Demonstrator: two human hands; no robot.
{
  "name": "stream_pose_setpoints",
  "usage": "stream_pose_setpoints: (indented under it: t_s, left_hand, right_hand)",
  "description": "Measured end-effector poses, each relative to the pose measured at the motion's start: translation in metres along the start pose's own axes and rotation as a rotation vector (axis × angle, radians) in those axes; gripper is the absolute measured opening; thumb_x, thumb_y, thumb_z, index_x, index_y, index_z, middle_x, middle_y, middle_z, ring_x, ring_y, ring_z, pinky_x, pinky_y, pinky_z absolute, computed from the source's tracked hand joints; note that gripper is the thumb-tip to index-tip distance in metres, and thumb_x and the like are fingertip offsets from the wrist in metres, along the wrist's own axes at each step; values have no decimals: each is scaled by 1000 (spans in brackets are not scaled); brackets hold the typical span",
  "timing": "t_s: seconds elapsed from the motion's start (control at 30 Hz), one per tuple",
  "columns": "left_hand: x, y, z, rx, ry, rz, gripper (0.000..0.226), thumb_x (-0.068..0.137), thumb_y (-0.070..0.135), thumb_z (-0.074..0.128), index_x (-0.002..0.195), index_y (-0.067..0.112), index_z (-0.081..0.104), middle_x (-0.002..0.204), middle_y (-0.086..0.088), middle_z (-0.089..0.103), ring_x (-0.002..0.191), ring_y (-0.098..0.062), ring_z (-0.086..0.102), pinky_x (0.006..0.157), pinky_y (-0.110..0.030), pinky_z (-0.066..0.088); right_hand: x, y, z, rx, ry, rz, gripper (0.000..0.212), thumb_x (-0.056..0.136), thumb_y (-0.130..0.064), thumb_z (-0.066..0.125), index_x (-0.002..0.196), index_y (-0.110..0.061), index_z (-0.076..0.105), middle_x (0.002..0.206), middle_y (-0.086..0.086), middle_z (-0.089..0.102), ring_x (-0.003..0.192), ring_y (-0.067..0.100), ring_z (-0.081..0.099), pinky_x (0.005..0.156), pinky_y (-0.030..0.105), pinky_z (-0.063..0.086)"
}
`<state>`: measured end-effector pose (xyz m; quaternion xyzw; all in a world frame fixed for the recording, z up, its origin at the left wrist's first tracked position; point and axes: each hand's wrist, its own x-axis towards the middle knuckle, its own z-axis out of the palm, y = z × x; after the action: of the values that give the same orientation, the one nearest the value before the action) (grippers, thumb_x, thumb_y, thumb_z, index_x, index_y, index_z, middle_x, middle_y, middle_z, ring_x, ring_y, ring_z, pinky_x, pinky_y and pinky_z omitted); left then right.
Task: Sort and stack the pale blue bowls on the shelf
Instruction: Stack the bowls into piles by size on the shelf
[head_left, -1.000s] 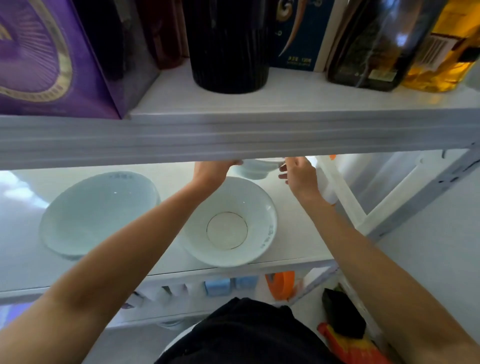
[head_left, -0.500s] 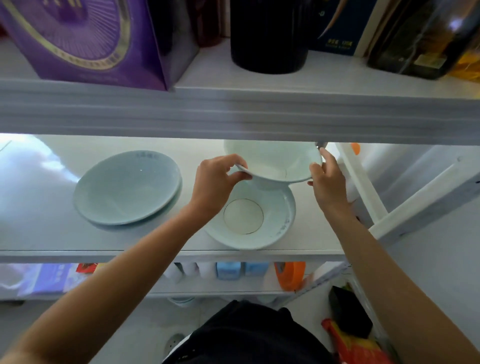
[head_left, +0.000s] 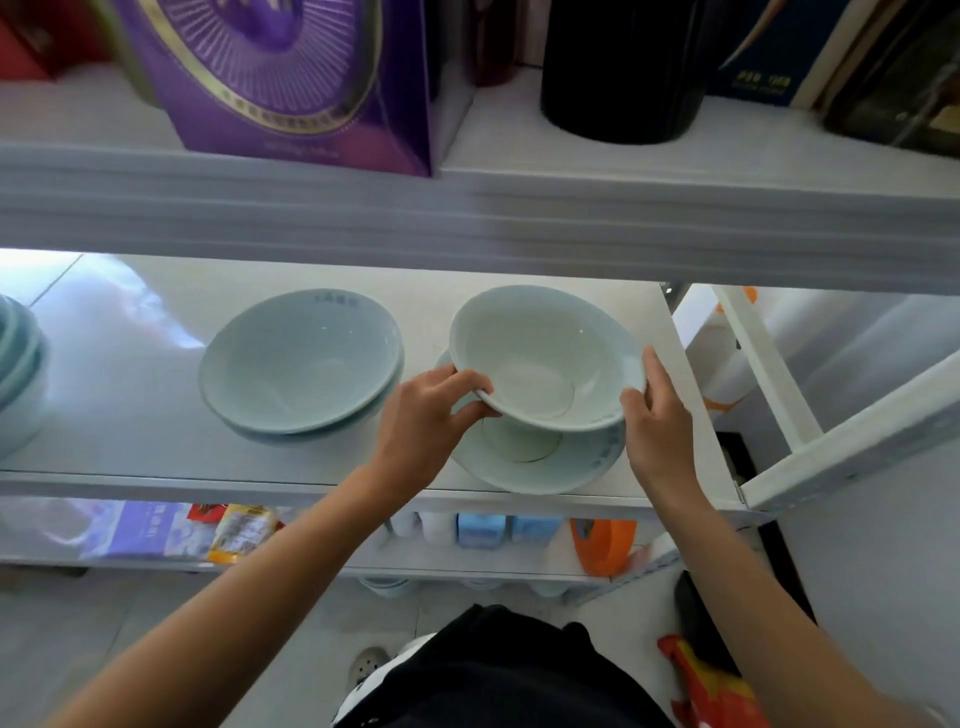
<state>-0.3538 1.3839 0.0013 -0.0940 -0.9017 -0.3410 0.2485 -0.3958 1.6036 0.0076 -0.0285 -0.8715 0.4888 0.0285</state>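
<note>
A pale blue bowl (head_left: 540, 353) hangs tilted just above a wider pale bowl (head_left: 576, 465) that rests near the front right of the white shelf (head_left: 130, 415). My left hand (head_left: 428, 410) pinches the raised bowl's left rim. My right hand (head_left: 657, 410) grips its right rim. To the left stands a stack of two pale blue bowls (head_left: 301, 364). More stacked bowls (head_left: 15, 374) show at the far left edge, cut off by the frame.
The upper shelf board (head_left: 467, 223) hangs low over the bowls and carries a purple box (head_left: 291, 73) and a black jar (head_left: 623, 67). A white frame bar (head_left: 763, 374) runs at the right. Packets and an orange item (head_left: 602, 545) lie on the lower shelf.
Both hands reached to the back of the shelf, took hold of a bowl there, and brought it forward and lower over the wide front bowl. The camera has dipped.
</note>
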Motion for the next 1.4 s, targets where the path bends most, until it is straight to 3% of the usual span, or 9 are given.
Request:
stream_pose_setpoints:
  t_s: [0.1, 0.37, 0.43, 0.5, 0.63, 0.77, 0.93, 1.1, 1.4]
  left_hand:
    - [-4, -2, -1, 170, -15, 45, 32, 78, 46, 57, 84, 17, 71, 73, -2, 70, 58, -22, 63, 47, -34, 52]
    - [-31, -6, 1, 241, -35, 5, 38, 78, 47, 54, 90, 16, 73, 73, 1, 70, 67, -22, 63, 47, -30, 49]
    - [-34, -4, 1, 215, -27, -46, 38, 80, 44, 57, 98, 15, 72, 82, 0, 71, 75, -22, 63, 52, -31, 52]
    - [-38, -3, 3, 111, 24, -167, 29, 83, 27, 65, 108, 12, 69, 94, -4, 71, 85, -24, 64, 66, -38, 57]
    - [-45, 4, 8, -100, 101, -383, 34, 88, -2, 54, 119, 11, 61, 112, -2, 59, 107, -22, 56, 90, -40, 54]
    - [-43, 13, 8, -241, 144, -575, 37, 90, 1, 52, 125, 13, 54, 118, 1, 52, 109, -12, 50, 84, -13, 51]
    - [-33, 17, 7, -557, 77, -891, 44, 96, 27, 50, 137, 16, 38, 125, -3, 50, 105, -15, 58, 83, -36, 58]
    - [-19, 21, 2, -1048, -175, -1271, 32, 94, 26, 55, 123, 15, 46, 112, -12, 60, 98, -27, 64, 72, -40, 60]
    - [-13, 26, -8, -1091, -179, -1262, 31, 91, 3, 52, 115, 19, 42, 105, -12, 57, 91, -29, 62, 76, -45, 58]
  right_hand:
    - [-7, 2, 5, 54, 0, 16, 53, 100, -14, 34, 150, -25, 20, 148, -4, 36, 113, 3, 38, 88, 17, 33]
    - [-18, 10, 13, 43, 16, 32, 50, 101, -13, 33, 149, -21, 24, 148, -2, 37, 111, 1, 37, 84, 2, 34]
    - [-19, 10, 16, 48, 26, 31, 50, 101, -14, 33, 149, -21, 24, 148, -2, 37, 117, 6, 41, 90, 10, 40]
    - [-20, 11, 18, 56, 43, 28, 50, 100, -14, 33, 149, -22, 25, 148, -1, 38, 125, 15, 44, 99, 25, 42]
    - [-26, 13, 24, 72, 50, 21, 49, 100, -11, 33, 148, -22, 25, 146, 0, 39, 118, 11, 45, 95, 25, 43]
    - [-27, 16, 29, 73, 59, 29, 49, 101, -14, 32, 148, -25, 24, 146, 0, 39, 123, 16, 47, 99, 35, 48]
    - [-27, 16, 33, 233, 101, 68, 55, 99, -15, 38, 148, -30, 19, 153, -6, 26, 127, 4, 33, 101, 28, 41]
    - [-16, 17, 37, 661, 54, 380, 45, 93, -15, 48, 137, -22, 42, 128, 6, 54, 117, 27, 53, 84, 33, 50]
    - [-16, 9, 37, 803, 81, 433, 37, 91, -11, 49, 128, -18, 50, 100, 2, 60, 98, 25, 57, 74, 33, 51]
